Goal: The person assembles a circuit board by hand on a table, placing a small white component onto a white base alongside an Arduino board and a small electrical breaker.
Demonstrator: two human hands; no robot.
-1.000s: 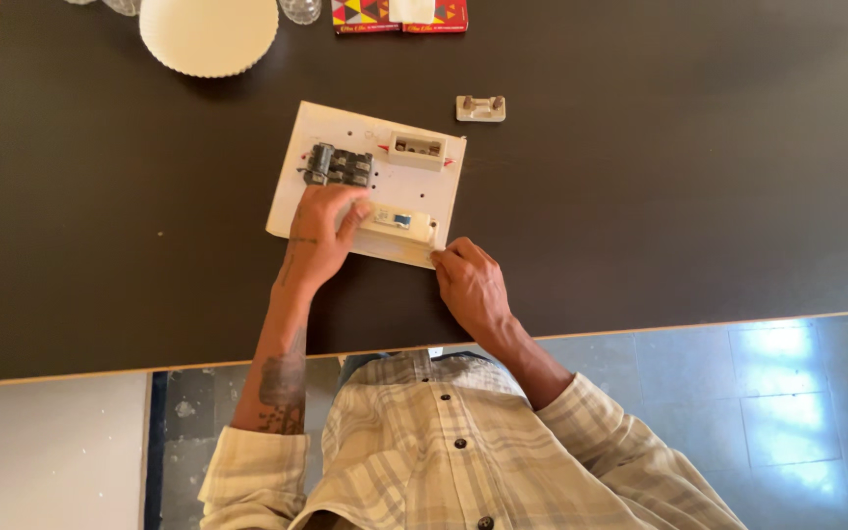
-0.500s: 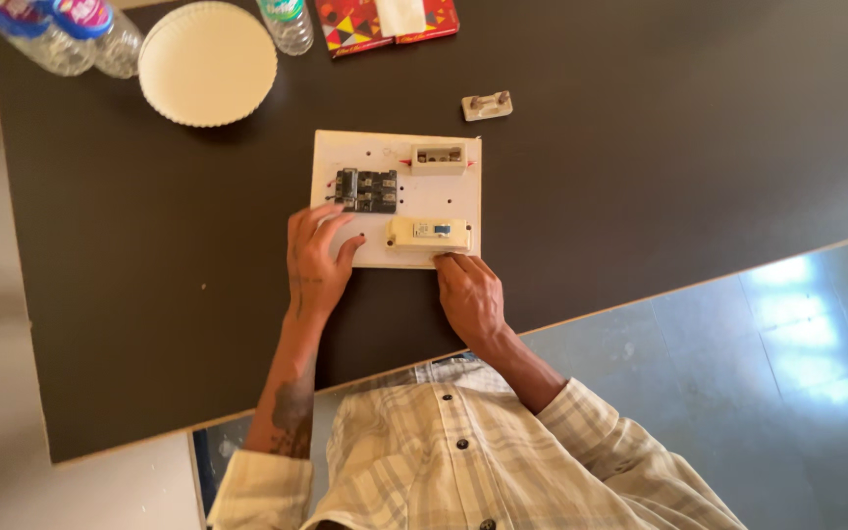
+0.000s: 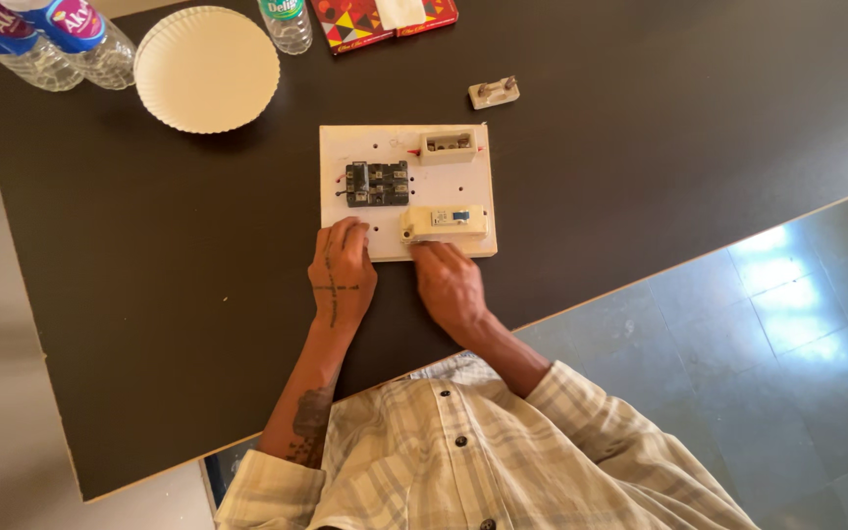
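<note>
Matt dark tabletop (image 3: 640, 177); smooth white mounting board (image 3: 406, 145) carrying a black plastic block (image 3: 377, 184) and cream plastic breaker (image 3: 446, 222). Ribbed paper plate (image 3: 207, 69) near the far edge.

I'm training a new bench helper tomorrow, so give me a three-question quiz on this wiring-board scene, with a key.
1. True or false: the left hand rests on the near edge of the white board.
2. Which part on the board lies nearest the right hand? A) black terminal block B) cream breaker C) small cream socket
3. What round thing lies beside the clear bottle at the far left of the table?

Key: 1 true; 2 B; 3 a white paper plate.
</note>
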